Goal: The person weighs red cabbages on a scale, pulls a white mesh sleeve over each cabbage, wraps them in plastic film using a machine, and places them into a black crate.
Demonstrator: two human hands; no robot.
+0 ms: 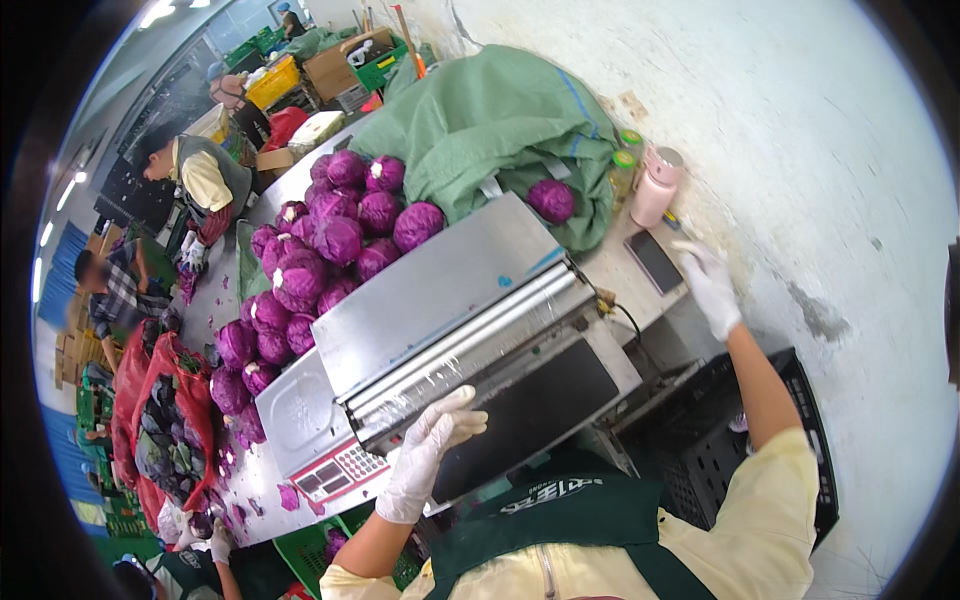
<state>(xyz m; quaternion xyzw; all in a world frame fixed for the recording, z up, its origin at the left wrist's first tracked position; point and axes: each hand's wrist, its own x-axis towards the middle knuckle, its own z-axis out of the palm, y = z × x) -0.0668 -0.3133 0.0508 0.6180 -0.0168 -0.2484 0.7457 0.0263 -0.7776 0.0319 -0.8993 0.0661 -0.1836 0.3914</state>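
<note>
My left hand [432, 457], in a white glove, hovers over the front of a metal film-wrapping machine [440, 290]. Its fingers are stretched out and hold nothing that I can see. Just behind it runs a roll of clear film [460, 355], and to its right lies the machine's black plate [530, 415]. Off to the right, my right hand [710, 288], also gloved, is beside a dark phone [654, 262] at the table's end; its fingers are extended and look empty. A scale with a red-edged keypad [355, 463] stands left of my left hand.
Purple cabbages [335, 240] are heaped behind the scale, with one more cabbage [550, 201] on a green sack [490, 130]. A pink bottle [657, 187] and jars [627, 160] stand against the wall. A black crate [710, 460] sits below my right arm. Co-workers [205, 175] are at the left.
</note>
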